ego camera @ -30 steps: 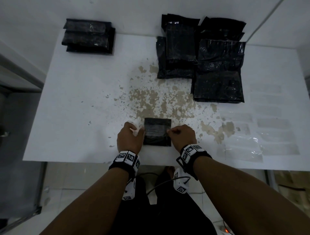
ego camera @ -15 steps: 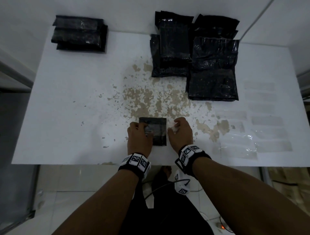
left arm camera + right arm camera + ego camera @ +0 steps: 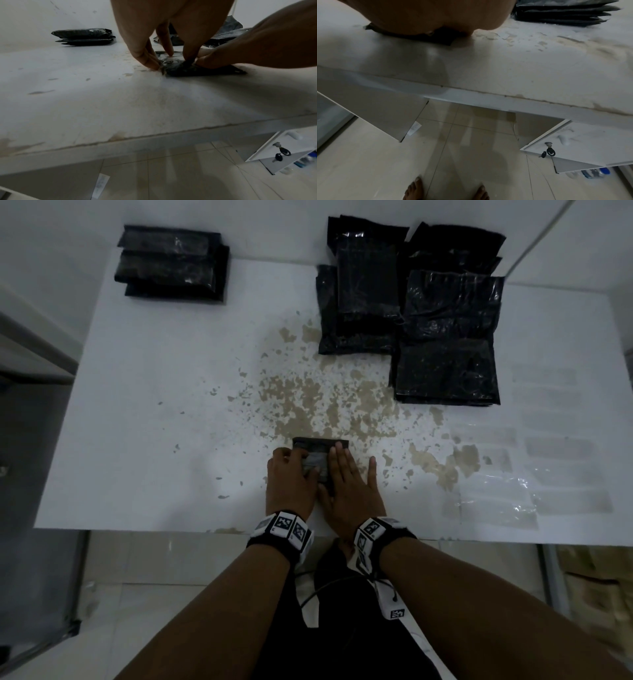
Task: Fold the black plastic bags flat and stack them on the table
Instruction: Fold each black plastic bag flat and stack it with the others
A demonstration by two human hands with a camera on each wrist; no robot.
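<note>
A small folded black bag (image 3: 321,447) lies near the white table's (image 3: 154,440) front edge. My left hand (image 3: 301,465) curls over its left part and pinches a raised fold (image 3: 164,66). My right hand (image 3: 346,474) lies flat on its right part, fingers straight, pressing down; in the right wrist view the palm (image 3: 428,13) covers most of the bag (image 3: 443,39). A stack of folded bags (image 3: 171,265) sits at the back left, a pile of unfolded black bags (image 3: 445,337) at the back right.
The tabletop's paint is worn off in a brown patch (image 3: 325,405) just beyond the hands. Clear plastic sheets (image 3: 496,501) lie at the front right. Below the table an open cabinet door with keys (image 3: 548,151) hangs at the right, above my bare feet (image 3: 412,189).
My right hand let go of the bag's right edge and spread flat on top of it. My left hand slid from the left edge onto the bag and now pinches it.
</note>
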